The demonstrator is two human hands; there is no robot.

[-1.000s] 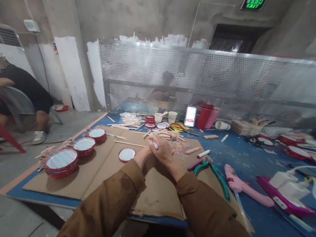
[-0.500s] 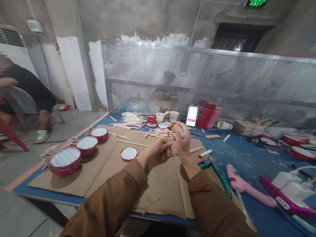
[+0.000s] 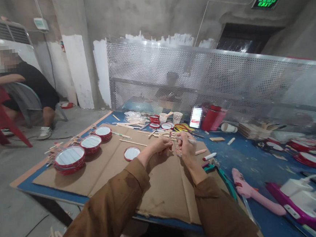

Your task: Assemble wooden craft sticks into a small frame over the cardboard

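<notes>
As the hands meet over the cardboard [image 3: 164, 202], the right hand [image 3: 187, 149] pinches a white pen [image 3: 192, 141] in its fingers [image 3: 182, 138].
Left hand [image 3: 155, 148]: fingers [image 3: 162, 143] curled; any held item hidden.

A blue table [image 3: 249, 162] holds a cardboard sheet [image 3: 164, 194] bearing red-rimmed discs [image 3: 69, 159], plus a pink glue gun [image 3: 251, 191].
</notes>
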